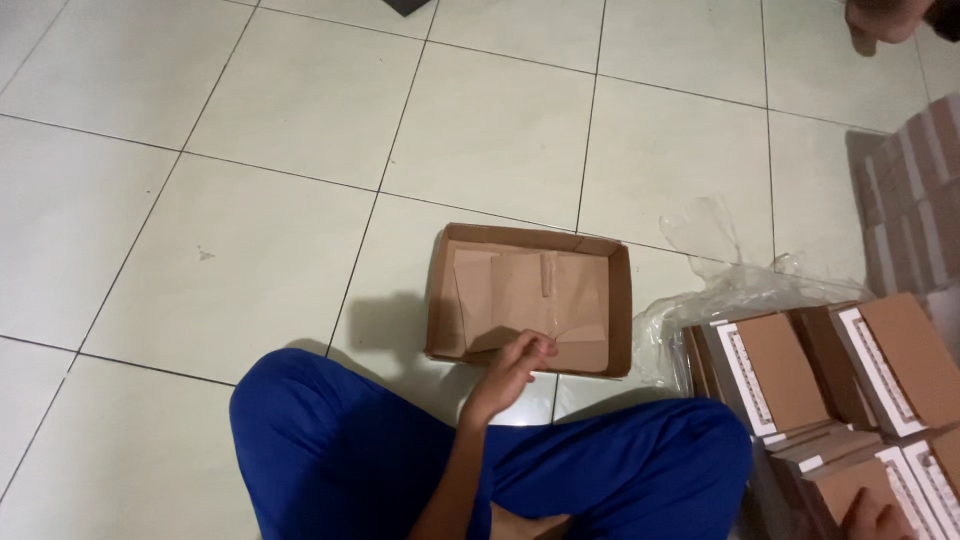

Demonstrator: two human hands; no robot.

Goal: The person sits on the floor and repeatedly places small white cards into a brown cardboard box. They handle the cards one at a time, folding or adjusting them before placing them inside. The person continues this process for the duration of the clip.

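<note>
Open brown cardboard tray point(530, 300) on tiles; right, stacked brown white-edged flat cartons point(830, 385).

L hand point(512, 368) fingers curled, R hand point(872, 516) low

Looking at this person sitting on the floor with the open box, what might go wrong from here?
The left hand touches only the near wall of the shallow brown cardboard tray, so that thin wall could perhaps bend or the tray slide on the smooth white floor tiles. The right hand rests on the leaning brown-and-white flat cardboard packs lying on loose clear plastic wrap; they might slip or topple.
</note>
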